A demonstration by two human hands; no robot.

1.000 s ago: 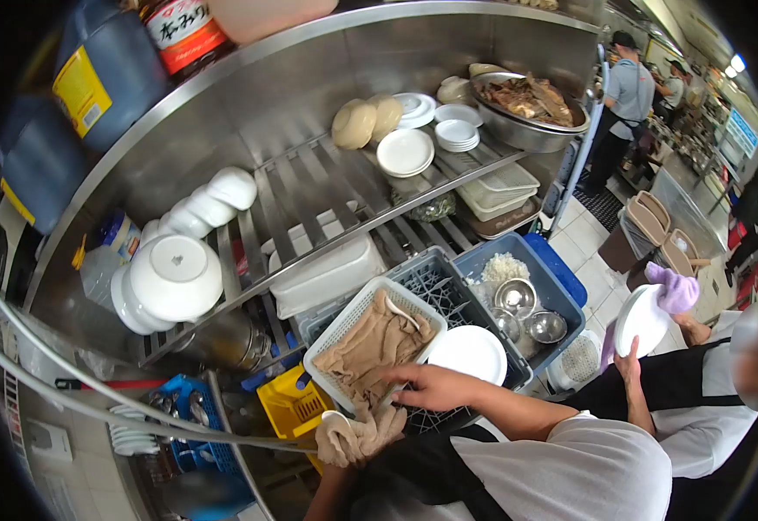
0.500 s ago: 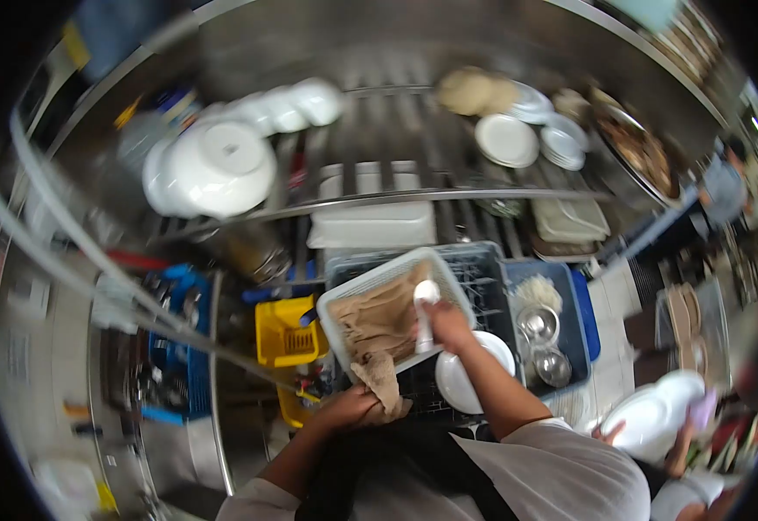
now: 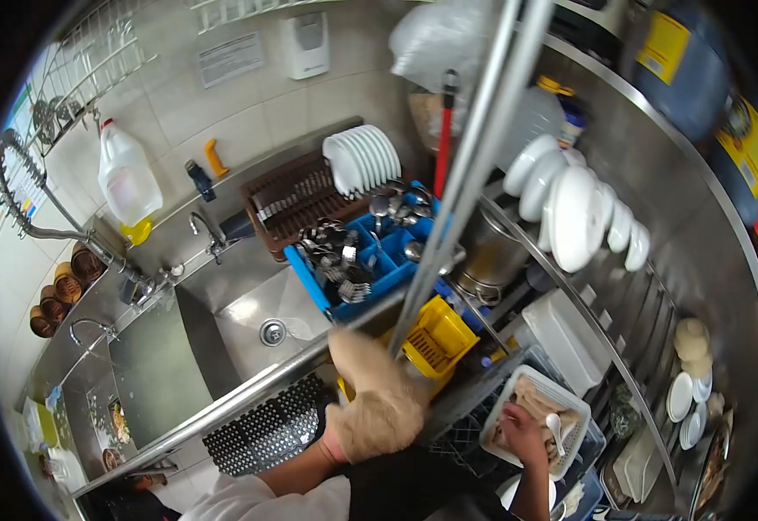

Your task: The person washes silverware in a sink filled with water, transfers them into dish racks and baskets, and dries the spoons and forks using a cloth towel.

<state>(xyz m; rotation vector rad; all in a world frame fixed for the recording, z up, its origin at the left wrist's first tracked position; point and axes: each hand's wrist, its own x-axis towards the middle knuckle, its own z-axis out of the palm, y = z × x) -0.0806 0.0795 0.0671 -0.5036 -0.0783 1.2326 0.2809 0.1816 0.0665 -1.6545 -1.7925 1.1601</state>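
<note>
A brown cloth (image 3: pixel 379 395) bunches over my left hand (image 3: pixel 335 443), closed on it; most of the fingers are hidden. It hangs near the sink's front rail, blurred by motion. My right hand (image 3: pixel 522 431) is over a white plastic basket (image 3: pixel 528 372), fingers apart and slightly bent. Inside the basket lie more brown cloth (image 3: pixel 533 398) and a white spoon (image 3: pixel 556 433), to the right of my right hand and not held. Part of a white plate (image 3: pixel 511 491) shows below the basket.
At left is a steel sink (image 3: pixel 244 304). A blue cutlery bin (image 3: pixel 383 291) and a brown rack (image 3: pixel 275 208) with white plates (image 3: pixel 361 161) stand beyond. A steel pole (image 3: pixel 470 174) rises by the yellow basket (image 3: pixel 439 334). Bowls (image 3: pixel 570 217) sit on the slatted shelf.
My view has swung left to the sink. My left hand has moved away from the basket with the brown cloth. The spoon left my right hand and lies in the basket.
</note>
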